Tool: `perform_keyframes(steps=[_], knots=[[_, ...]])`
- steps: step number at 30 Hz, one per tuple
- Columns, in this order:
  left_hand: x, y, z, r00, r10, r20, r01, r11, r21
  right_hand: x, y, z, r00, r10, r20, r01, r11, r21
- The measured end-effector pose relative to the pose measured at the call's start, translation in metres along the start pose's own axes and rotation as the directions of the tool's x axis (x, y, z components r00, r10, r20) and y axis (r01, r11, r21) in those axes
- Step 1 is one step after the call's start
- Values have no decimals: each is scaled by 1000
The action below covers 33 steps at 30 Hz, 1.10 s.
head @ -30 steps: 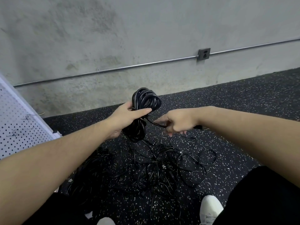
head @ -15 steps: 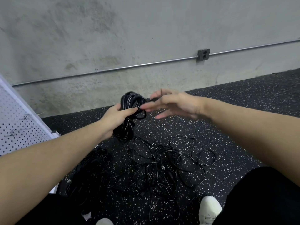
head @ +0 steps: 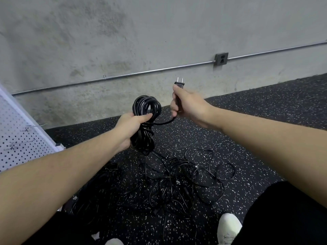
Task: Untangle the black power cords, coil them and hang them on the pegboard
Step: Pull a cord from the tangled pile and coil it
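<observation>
One pegboard (head: 19, 138) stands at the far left, leaning against the wall, with a few wire hooks (head: 28, 129) on its face; this is the destination for each finished bundle. Just right of it, the left hand (head: 131, 126) grips a coil (head: 146, 121) of black cord at its waist, fingers and thumb curled fully round the bunched loops, so that an open loop stands above the fist and the remainder hangs below. A short free tail leaves the coil at the thumb and runs right to the right hand (head: 188, 105), whose fingers are closed round the cord just under the plug (head: 179, 84), with the two prongs pointing up.

The step in hand appears to be securing the tail. Keep the left-hand grip firm so the loops do not slip or spread. Wrap the tail round the waist of the coil with even tension, then pass the plug through the upper loop to lock it. Leave that upper loop open enough to slip over a hook.

Below both hands, the remaining cords (head: 177, 183) lie in a loose tangle on the speckled floor (head: 265, 138), with a darker heap (head: 95, 197) at lower left. Hold the bundle clear of them to avoid snagging.
</observation>
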State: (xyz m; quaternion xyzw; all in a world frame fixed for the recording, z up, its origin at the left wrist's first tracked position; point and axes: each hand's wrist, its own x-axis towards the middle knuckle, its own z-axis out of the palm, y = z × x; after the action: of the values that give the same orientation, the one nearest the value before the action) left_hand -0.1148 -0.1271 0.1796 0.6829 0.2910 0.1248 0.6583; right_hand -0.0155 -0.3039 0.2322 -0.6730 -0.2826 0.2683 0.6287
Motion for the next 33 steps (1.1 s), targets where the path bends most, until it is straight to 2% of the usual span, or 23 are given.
perform_keyframes(steps=[4, 6, 14, 18, 22, 29, 33], knots=[[-7, 5, 15, 999, 23, 39, -23, 1000, -5, -6, -5, 5, 997, -52, -59, 33, 958, -285], [-8, 5, 18, 999, 44, 30, -44, 999, -12, -8, -5, 0, 994, -95, -60, 67, 932, -357], [-13, 0, 19, 991, 21, 135, -23, 1000, 11, -2, 14, -9, 993, 112, 42, -103, 979, -175], [-14, 3, 22, 986, 37, 164, -43, 998, 35, -4, 13, -12, 983, 118, 144, -124, 992, 36], [-15, 8, 23, 982, 56, 179, -64, 997, 39, -1, 14, -12, 991, 90, 94, -107, 975, 195], [-21, 11, 35, 976, 32, 214, -41, 998, 38, -2, 17, -8, 1000, 22, 1, -22, 1000, 11], [-27, 14, 39, 980, 52, 193, -52, 999, -5, 1, 21, -12, 997, -49, -58, 48, 999, -13]])
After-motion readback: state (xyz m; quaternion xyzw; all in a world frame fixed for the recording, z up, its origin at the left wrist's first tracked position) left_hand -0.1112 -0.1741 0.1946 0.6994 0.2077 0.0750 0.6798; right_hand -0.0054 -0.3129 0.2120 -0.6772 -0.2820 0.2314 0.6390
